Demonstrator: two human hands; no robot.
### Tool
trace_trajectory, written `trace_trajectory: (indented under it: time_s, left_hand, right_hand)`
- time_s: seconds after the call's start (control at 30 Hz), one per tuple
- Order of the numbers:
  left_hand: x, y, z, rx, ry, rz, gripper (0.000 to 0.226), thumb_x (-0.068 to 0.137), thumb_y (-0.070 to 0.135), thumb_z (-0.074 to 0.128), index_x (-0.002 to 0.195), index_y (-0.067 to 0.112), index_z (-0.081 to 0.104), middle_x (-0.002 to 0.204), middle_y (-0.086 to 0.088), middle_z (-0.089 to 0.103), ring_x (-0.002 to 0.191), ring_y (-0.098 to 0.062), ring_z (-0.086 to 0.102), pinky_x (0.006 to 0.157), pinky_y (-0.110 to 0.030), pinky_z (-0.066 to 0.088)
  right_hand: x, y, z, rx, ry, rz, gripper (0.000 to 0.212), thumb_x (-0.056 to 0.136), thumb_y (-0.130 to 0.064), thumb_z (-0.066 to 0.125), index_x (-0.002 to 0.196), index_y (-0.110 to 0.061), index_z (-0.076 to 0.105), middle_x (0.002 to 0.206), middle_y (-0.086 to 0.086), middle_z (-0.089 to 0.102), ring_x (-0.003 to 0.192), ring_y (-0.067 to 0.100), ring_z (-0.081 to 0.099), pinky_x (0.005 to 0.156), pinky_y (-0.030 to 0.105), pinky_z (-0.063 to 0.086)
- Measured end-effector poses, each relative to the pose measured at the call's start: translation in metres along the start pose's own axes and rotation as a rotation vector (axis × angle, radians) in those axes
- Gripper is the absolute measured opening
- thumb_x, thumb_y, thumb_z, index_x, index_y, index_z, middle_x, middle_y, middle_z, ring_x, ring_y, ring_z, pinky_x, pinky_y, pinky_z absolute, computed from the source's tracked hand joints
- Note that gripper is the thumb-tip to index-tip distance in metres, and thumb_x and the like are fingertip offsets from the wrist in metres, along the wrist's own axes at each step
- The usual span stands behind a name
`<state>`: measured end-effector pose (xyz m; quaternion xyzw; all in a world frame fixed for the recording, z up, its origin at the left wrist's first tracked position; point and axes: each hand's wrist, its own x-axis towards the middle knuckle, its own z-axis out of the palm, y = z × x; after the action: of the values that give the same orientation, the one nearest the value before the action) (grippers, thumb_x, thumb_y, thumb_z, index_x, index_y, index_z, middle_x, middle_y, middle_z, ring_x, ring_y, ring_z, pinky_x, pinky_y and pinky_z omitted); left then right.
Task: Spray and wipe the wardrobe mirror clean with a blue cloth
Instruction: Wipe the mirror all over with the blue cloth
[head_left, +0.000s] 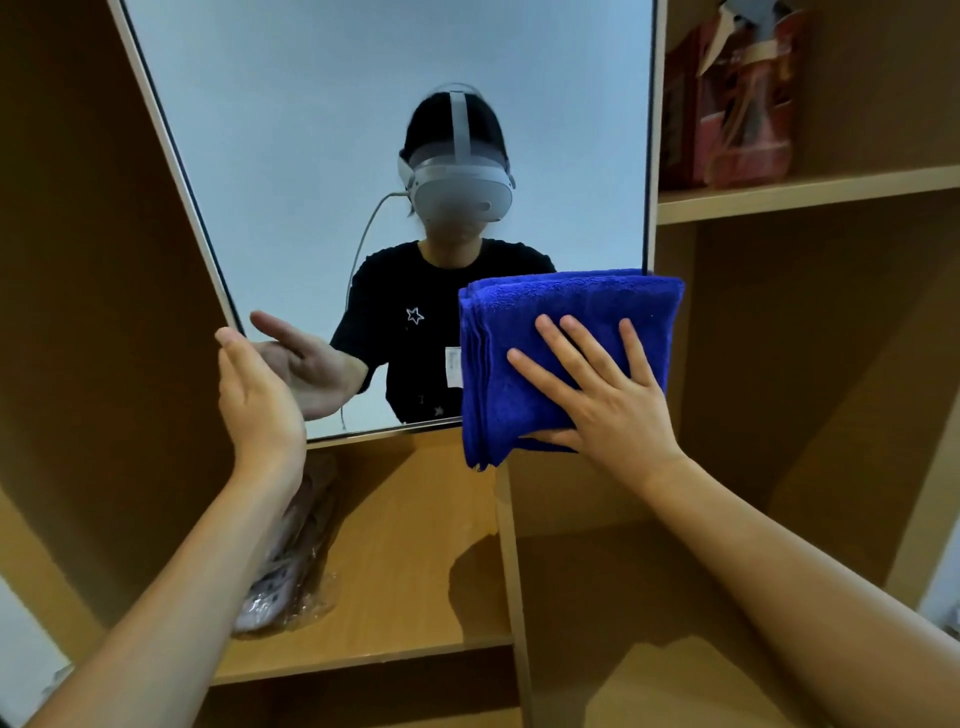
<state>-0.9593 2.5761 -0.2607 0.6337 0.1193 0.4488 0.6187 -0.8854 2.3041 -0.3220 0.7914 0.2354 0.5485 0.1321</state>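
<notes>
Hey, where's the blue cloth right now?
The blue cloth is folded under the right hand, which presses it flat at the lower right corner of the mirror.

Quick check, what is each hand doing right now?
Left hand: open, fingers straight, at the mirror lower left corner, holding nothing.
Right hand: open, fingers spread, pressing the blue cloth.

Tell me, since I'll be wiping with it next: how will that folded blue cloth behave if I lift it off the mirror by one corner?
The blue cloth looks like soft terry folded in several layers, so it would probably flop and unfold. It seems light: the right hand pins it to the mirror with spread fingers alone. Its fuzzy pile should give good grip, hardly slippery.
</notes>
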Motion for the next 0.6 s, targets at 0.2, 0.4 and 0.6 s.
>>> trace_trajectory:
  time_s: [0.2, 0.4, 0.6]
  left_hand:
    - [-0.001, 0.005, -0.001, 0.045, 0.006, 0.007, 0.055, 0.104, 0.047, 0.017, 0.15, 0.019, 0.03, 0.154, -0.004, 0.034, 0.142, -0.016, 0.03, 0.101, -0.02, 0.023]
    - [-0.003, 0.009, -0.006, 0.11, -0.023, 0.001, 0.052, 0.104, 0.045, 0.02, 0.135, 0.013, 0.046, 0.131, -0.003, 0.053, 0.124, -0.016, 0.047, 0.094, -0.026, 0.034]
    - [-0.006, 0.01, -0.001, 0.13, 0.016, -0.016, 0.049, 0.104, 0.045, 0.019, 0.136, 0.017, 0.044, 0.134, -0.006, 0.052, 0.126, -0.022, 0.046, 0.093, -0.029, 0.033]
  right_hand:
    - [-0.002, 0.006, -0.001, -0.001, -0.005, -0.012, 0.081, 0.087, -0.071, 0.027, 0.154, -0.033, 0.001, 0.161, 0.002, 0.008, 0.148, 0.021, 0.007, 0.118, 0.052, -0.002]
    - [0.0, 0.003, -0.005, 0.075, -0.035, 0.008, 0.083, 0.085, -0.072, 0.025, 0.154, -0.033, 0.002, 0.162, 0.002, 0.004, 0.15, 0.019, -0.007, 0.119, 0.054, -0.002]
    - [0.02, -0.023, -0.013, 0.127, -0.042, -0.034, 0.085, 0.084, -0.072, 0.031, 0.155, -0.033, 0.002, 0.163, 0.001, 0.002, 0.149, 0.019, -0.011, 0.118, 0.054, -0.005]
